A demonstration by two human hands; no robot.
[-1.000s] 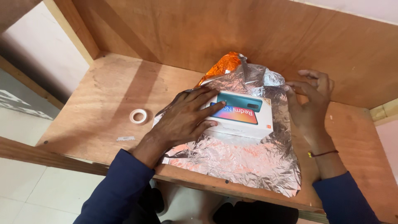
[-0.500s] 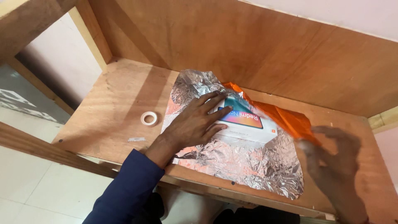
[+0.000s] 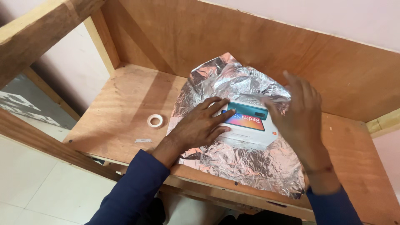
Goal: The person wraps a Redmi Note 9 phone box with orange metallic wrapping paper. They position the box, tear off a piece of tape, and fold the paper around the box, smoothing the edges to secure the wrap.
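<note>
A white phone box (image 3: 248, 127) with a colourful lid lies on a crinkled silver foil sheet (image 3: 246, 162) spread on a wooden shelf (image 3: 121, 108). My left hand (image 3: 199, 126) presses flat on the box's left end, fingers spread. My right hand (image 3: 298, 114) is over the box's right side, fingers at the foil's far edge (image 3: 233, 77), which stands up behind the box against the back panel. Whether the fingers pinch the foil is hidden by blur.
A small roll of white tape (image 3: 155, 121) lies on the shelf to the left of the foil, with a short tape strip (image 3: 143, 141) near the front edge. Plywood back panel (image 3: 250, 41) and a wooden post (image 3: 100, 37) enclose the shelf.
My right hand swung from the far right back in over the box. The foil's far part, folded over showing its orange side, now stands up silver behind the box. My left hand stayed put.
</note>
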